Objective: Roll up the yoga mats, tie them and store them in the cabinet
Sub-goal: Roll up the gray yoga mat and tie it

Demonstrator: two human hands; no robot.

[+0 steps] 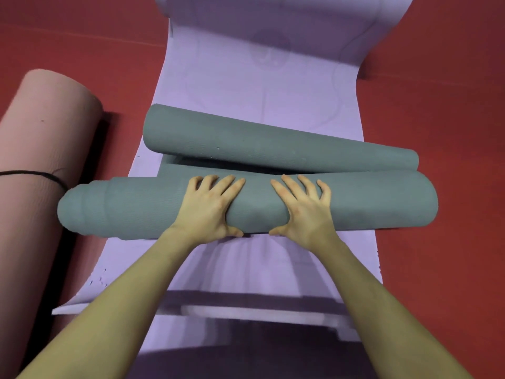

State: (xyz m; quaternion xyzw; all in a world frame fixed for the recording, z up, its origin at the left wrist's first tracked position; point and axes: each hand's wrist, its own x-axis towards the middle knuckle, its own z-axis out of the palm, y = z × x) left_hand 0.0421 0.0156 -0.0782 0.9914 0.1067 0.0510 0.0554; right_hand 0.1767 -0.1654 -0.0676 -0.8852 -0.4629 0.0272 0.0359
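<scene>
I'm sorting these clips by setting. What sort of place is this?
Probably an exercise or yoga room. A red padded-looking floor fills the view, with three yoga mats on it: a flat purple mat, a grey mat half rolled under both hands, and a rolled pink mat tied with black cord.

Both hands on grey mat

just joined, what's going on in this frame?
A person is rolling up a grey-green yoga mat that lies across a flat purple mat on a red floor. The left hand and right hand both rest on top of the near roll, fingers spread, thumbs tucked under its near edge. The mat's far end curls into a second, smaller roll. A pink mat, already rolled and tied with a black cord, lies to the left.
</scene>
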